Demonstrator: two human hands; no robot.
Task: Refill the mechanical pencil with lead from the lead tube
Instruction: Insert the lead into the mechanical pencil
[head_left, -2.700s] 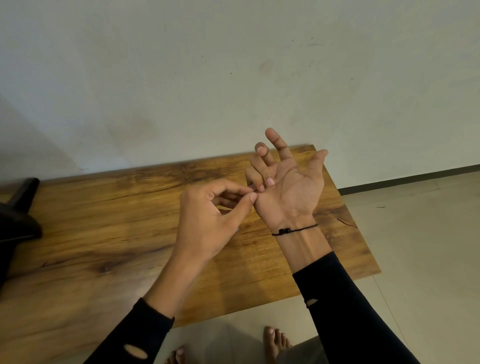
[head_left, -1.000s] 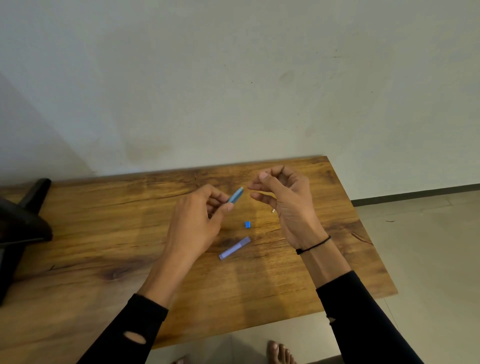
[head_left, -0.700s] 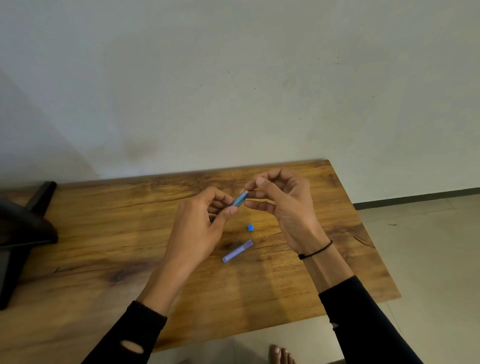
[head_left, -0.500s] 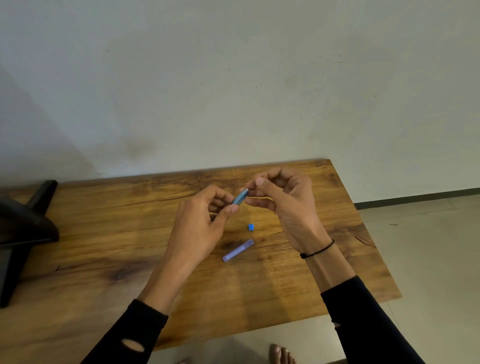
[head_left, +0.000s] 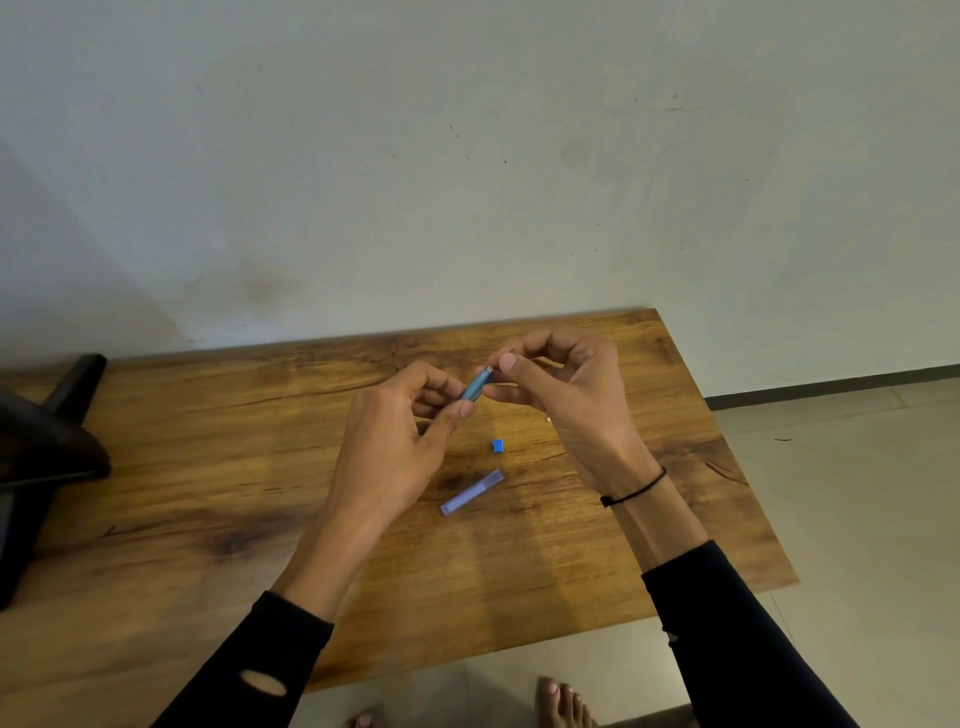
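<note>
My left hand (head_left: 395, 447) grips a blue mechanical pencil (head_left: 477, 385), whose open top end points up and to the right. My right hand (head_left: 566, 395) has thumb and forefinger pinched right at that open end, on a thin lead that hardly shows. The pale purple lead tube (head_left: 471, 492) lies on the wooden table (head_left: 208, 467) below my hands. A small blue cap (head_left: 497, 446) lies just above the tube. A tiny white piece (head_left: 548, 419) rests beside my right hand.
A black stand or chair base (head_left: 47, 452) sits on the table's far left. The table's right edge (head_left: 727, 467) drops to a tiled floor. A wall runs directly behind the table. Bare feet (head_left: 561, 701) show under the near edge.
My right hand has moved left, bringing its pinched fingertips to the pencil's open end. The left hand has kept the pencil nearly still. Tube and cap have not moved.
</note>
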